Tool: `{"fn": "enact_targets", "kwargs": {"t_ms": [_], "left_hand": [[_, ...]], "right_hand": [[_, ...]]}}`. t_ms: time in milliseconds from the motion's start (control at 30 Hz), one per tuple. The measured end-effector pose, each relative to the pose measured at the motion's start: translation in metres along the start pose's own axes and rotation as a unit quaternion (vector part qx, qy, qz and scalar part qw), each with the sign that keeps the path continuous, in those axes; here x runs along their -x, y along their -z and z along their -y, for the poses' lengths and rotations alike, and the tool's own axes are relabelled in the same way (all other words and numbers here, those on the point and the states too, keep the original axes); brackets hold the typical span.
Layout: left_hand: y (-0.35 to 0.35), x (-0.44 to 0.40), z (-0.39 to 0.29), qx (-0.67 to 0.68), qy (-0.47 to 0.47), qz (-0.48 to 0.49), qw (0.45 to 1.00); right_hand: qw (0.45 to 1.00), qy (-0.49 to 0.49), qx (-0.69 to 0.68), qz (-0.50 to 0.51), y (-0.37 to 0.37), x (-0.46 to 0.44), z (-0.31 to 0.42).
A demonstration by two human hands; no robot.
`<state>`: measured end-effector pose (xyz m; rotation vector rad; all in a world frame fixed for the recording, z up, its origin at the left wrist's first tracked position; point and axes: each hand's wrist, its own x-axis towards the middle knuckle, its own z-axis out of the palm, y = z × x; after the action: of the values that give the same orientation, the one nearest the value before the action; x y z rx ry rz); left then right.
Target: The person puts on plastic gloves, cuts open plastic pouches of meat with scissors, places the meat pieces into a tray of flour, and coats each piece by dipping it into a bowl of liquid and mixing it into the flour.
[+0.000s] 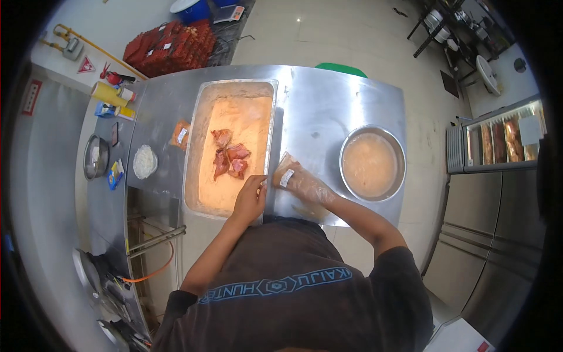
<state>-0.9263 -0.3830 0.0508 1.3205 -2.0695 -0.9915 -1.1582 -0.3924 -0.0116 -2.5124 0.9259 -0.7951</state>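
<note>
My left hand (pixel 251 198) is bare, its fingers closed together at the near right rim of a metal tray (pixel 272 126). A small pale bit shows at its fingertips; I cannot make out what it is. My right hand (pixel 302 180) is wrapped in clear plastic, just right of the tray and above the steel table. A white label (pixel 286 178) lies over it; its fingers are obscured by plastic. In the tray, an orange powder layer (pixel 231 188) carries several reddish raw meat pieces (pixel 231 154), away from both hands.
A round metal bowl (pixel 402 164) of cloudy orange-tan liquid stands on the steel table (pixel 316 111) at right. Left of the tray are a labelled orange packet (pixel 180 135) and a white mound (pixel 145 162). Red egg trays (pixel 170 50) are stacked beyond; a steel fridge (pixel 469 234) stands at right.
</note>
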Motion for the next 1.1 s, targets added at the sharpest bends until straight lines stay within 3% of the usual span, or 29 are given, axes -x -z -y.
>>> {"fn": "enact_targets", "kwargs": {"t_ms": [33,133,233,333,433,500,567,667,700,767,833,933,1100], "left_hand": [[-0.002,0.001,-0.001,-0.001,-0.008,0.000,1.000],[-0.004,0.002,0.000,-0.009,-0.019,0.007,1.000],[-0.004,0.003,0.001,-0.019,-0.037,0.000,0.999],[-0.004,0.008,0.001,-0.016,-0.036,-0.009,0.999],[0.000,0.006,0.000,-0.006,-0.038,-0.022,0.999],[-0.001,0.003,0.005,-0.004,-0.029,-0.034,0.999],[-0.011,-0.004,0.022,-0.008,-0.007,-0.044,0.999],[-0.025,-0.028,0.032,0.033,-0.033,-0.062,0.997],[-0.027,-0.039,0.031,0.063,-0.006,-0.032,0.997],[-0.028,-0.058,0.027,0.124,0.043,0.033,0.991],[-0.027,-0.073,0.020,0.141,0.046,0.057,0.987],[-0.037,-0.089,0.009,0.152,0.057,0.055,0.985],[-0.073,-0.109,0.007,0.141,0.102,-0.015,0.985]], "right_hand": [[0.996,0.004,-0.081,-0.030,0.004,-0.007,-0.001],[1.000,-0.015,-0.007,0.018,-0.007,-0.021,-0.006],[0.976,-0.120,0.069,0.169,-0.032,-0.029,-0.019],[0.960,-0.178,-0.005,0.215,-0.041,-0.029,-0.030],[0.962,-0.227,-0.095,0.116,-0.035,-0.011,-0.024],[0.930,-0.256,-0.254,0.075,-0.026,-0.006,-0.030],[0.863,-0.307,-0.399,0.035,-0.014,-0.009,-0.019],[0.709,-0.410,-0.573,-0.035,0.057,-0.032,0.045],[0.646,-0.440,-0.621,-0.063,0.077,-0.037,0.063],[0.601,-0.458,-0.647,-0.098,0.084,-0.032,0.073],[0.646,-0.437,-0.615,-0.113,0.073,-0.018,0.066],[0.674,-0.441,-0.592,-0.029,0.082,-0.003,0.052],[0.637,-0.433,-0.609,-0.193,0.092,0.005,0.074]]}}
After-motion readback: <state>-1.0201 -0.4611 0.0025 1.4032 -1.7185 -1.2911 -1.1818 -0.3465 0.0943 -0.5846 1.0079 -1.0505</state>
